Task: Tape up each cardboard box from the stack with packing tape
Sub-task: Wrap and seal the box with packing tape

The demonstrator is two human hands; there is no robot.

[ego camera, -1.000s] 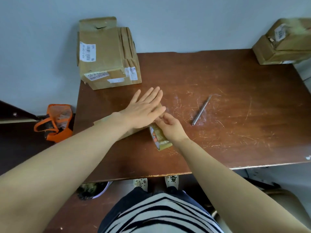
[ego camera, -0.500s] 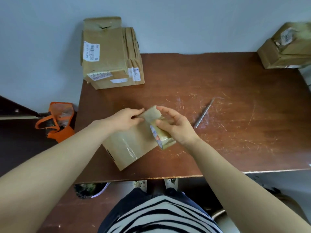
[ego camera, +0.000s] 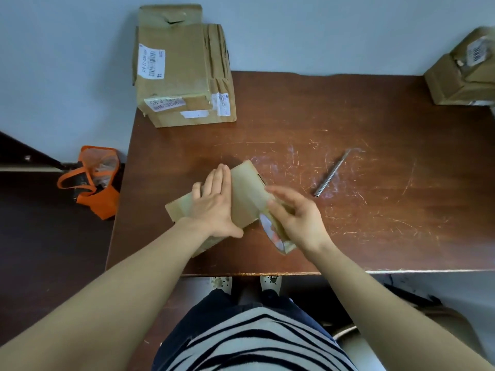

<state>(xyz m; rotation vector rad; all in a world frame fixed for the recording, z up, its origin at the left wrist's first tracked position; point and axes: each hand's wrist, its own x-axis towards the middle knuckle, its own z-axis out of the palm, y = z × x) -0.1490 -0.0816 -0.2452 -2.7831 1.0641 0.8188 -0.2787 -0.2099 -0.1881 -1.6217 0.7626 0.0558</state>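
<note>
Your right hand (ego camera: 297, 218) grips the packing tape roll (ego camera: 276, 231) (fingers blurred) at the small cardboard box (ego camera: 246, 194) near the table (ego camera: 375, 236) front edge. Your left hand (ego camera: 214, 204) lies flat, fingers extended, pressing the box top. The box stack (ego camera: 182, 73) stands at the far left corner.

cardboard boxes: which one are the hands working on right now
The small flat box near the table's front edge: the left hand lies flat on it, the right hand holds the tape roll beside it. The other boxes sit untouched at the back corners.
</note>
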